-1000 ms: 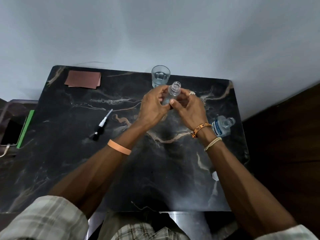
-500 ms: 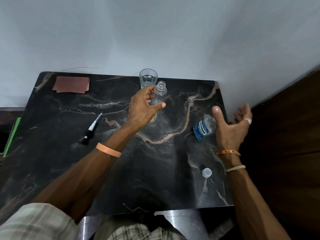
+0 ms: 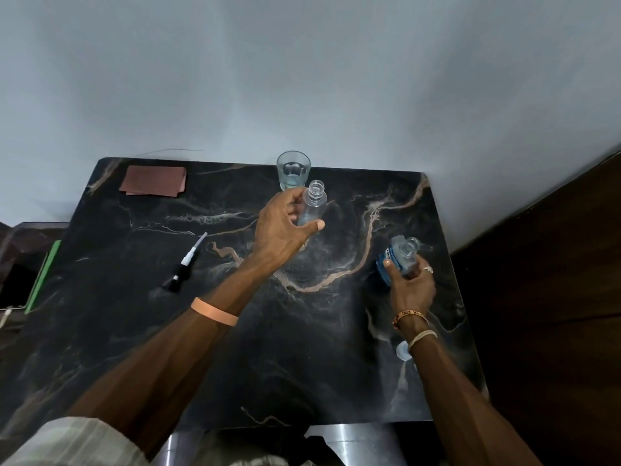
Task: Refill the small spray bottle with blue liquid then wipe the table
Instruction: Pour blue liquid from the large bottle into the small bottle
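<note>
Blue refill bottle (image 3: 392,268): our right hand (image 3: 411,287) grips it; our left hand (image 3: 282,230) clasps the small spray bottle (image 3: 312,205). We should align necks, then pour slowly.

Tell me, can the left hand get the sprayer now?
Likely not yet: nothing lies between left hand and sprayer, but that hand grips the small bottle and would have to set it down.
</note>
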Demonstrator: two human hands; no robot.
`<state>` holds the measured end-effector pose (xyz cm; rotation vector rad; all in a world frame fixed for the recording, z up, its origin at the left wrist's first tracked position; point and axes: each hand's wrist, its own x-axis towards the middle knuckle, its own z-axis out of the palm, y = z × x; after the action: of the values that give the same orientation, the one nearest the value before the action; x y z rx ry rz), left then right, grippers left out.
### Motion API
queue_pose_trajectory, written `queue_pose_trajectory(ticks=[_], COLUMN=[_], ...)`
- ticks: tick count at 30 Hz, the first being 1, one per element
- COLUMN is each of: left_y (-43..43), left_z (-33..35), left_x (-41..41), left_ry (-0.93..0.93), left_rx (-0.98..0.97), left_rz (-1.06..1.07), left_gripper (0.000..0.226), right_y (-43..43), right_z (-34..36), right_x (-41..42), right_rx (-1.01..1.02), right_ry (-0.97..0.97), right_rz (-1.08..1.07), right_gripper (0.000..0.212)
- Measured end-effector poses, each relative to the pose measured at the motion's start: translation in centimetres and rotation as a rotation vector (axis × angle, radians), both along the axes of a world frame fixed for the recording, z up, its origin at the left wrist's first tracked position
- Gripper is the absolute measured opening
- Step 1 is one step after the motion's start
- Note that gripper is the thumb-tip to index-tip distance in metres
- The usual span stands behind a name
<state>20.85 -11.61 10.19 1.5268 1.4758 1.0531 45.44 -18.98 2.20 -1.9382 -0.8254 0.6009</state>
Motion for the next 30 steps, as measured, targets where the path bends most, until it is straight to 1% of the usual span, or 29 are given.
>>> queue_pose_trajectory(ticks=[2, 4, 7, 9, 10, 13, 16, 19, 22, 26, 30], left_y=[-0.2, -0.1, 0.5, 1.1, 1.1, 2.1, 3.2, 3.7, 3.8, 3.8, 3.6], left_z=[0.6, 1.2, 2.7, 3.5, 3.7, 5.3, 8.0, 10.7, 12.9, 15.4, 16.6], left_x=[-0.3, -0.6, -1.1, -1.3, -1.5, -1.8, -1.9, -2.0, -2.2, -2.1, -1.8], left_ry=[0.006, -0.003, -0.01, -0.018, -0.028, -0.061, -0.11, -0.131, -0.141, -0.159, -0.154], left_rx=[-0.008, -0.006, -0.002, 0.006, 0.0, 0.028, 0.067, 0.111, 0.154, 0.203, 0.239], left_rz=[0.012, 0.023, 0.055, 0.086, 0.104, 0.141, 0.151, 0.16, 0.166, 0.156, 0.146], left_gripper=[0.063, 0.064, 0.067, 0.069, 0.067, 0.066, 0.068, 0.064, 0.061, 0.059, 0.061], right_y=[0.4, 1.0, 2.2, 3.3, 3.6, 5.4, 6.8, 8.0, 8.9, 9.3, 9.3], right_z=[0.4, 1.6, 5.2, 8.2, 9.5, 14.6, 20.0, 24.6, 27.3, 29.3, 30.7], right_x=[-0.1, -0.3, -1.1, -1.7, -2.2, -3.2, -4.3, -5.1, -5.3, -5.4, -5.5], right_rx=[-0.001, 0.013, 0.106, 0.153, 0.158, 0.224, 0.321, 0.334, 0.359, 0.376, 0.412], right_ry=[-0.016, -0.025, -0.053, -0.112, -0.177, -0.468, -0.691, -0.821, -0.956, -1.103, -1.18], right_rz=[0.018, 0.06, 0.169, 0.248, 0.284, 0.368, 0.384, 0.412, 0.432, 0.453, 0.434], right_gripper=[0.058, 0.06, 0.058, 0.058, 0.059, 0.061, 0.059, 0.059, 0.06, 0.059, 0.058])
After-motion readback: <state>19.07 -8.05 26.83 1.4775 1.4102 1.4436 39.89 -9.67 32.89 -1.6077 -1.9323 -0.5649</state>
